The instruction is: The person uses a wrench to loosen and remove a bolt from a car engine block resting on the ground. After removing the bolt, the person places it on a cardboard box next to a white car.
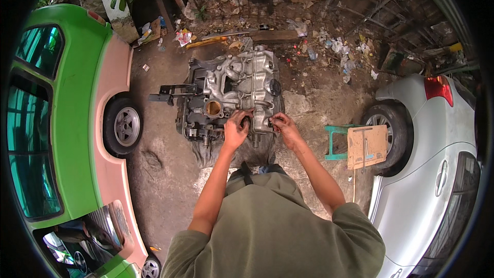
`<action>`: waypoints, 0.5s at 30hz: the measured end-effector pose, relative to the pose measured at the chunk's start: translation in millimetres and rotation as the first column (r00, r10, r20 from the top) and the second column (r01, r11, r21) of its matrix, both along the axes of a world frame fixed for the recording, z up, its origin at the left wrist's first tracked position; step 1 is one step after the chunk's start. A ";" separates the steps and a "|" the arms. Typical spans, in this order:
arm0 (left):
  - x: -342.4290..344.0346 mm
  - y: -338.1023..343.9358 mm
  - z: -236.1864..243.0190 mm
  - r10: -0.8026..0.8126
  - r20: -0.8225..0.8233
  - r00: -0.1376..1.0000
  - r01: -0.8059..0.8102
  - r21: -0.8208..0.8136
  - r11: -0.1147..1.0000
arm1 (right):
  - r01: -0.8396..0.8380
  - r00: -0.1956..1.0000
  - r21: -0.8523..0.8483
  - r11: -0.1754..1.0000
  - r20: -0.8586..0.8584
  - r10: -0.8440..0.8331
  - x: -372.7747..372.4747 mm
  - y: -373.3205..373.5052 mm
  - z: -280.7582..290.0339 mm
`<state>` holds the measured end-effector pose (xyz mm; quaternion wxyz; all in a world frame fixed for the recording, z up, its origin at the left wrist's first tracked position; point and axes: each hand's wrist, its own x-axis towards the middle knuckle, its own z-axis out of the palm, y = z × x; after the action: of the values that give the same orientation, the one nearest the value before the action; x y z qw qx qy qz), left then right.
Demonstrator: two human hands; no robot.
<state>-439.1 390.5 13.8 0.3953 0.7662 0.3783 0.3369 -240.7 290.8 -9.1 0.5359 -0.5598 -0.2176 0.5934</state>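
Note:
A car engine (234,92) stands low in front of me, with a silver ribbed valve cover (261,80) along its right side. A cast intake manifold (218,85) with a round brownish opening lies left of the cover. My left hand (237,127) rests at the cover's near left edge, fingers curled; whether they hold anything is hidden. At the cover's near right edge, my right hand (284,127) has thumb and fingers pinched together on something small and dark that I cannot make out.
A green and pink vehicle (77,98) stands at the left, a silver car (432,139) at the right. Beside the silver car's wheel, a green stool (337,142) bears a cardboard piece (373,141) with tools. Litter (339,49) and a wooden plank (275,35) lie beyond the engine.

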 end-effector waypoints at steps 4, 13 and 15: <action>4.3 -0.3 -2.0 0.041 -0.013 0.999 -0.038 0.138 0.990 | -0.087 0.996 -0.047 0.995 -0.031 0.085 9.4 4.7 4.5; 11.0 -2.6 -6.3 0.125 0.047 0.991 -0.132 0.199 0.971 | -0.114 0.990 -0.163 0.980 0.060 0.125 7.4 18.2 19.5; 10.5 -2.4 -6.3 0.139 0.014 0.990 -0.139 0.188 0.972 | -0.090 0.990 -0.163 0.983 0.089 0.106 5.7 18.5 14.3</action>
<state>-428.6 388.1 7.4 0.2965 0.7716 0.3973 0.3986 -235.0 309.3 5.3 0.4486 -0.6173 -0.2230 0.6066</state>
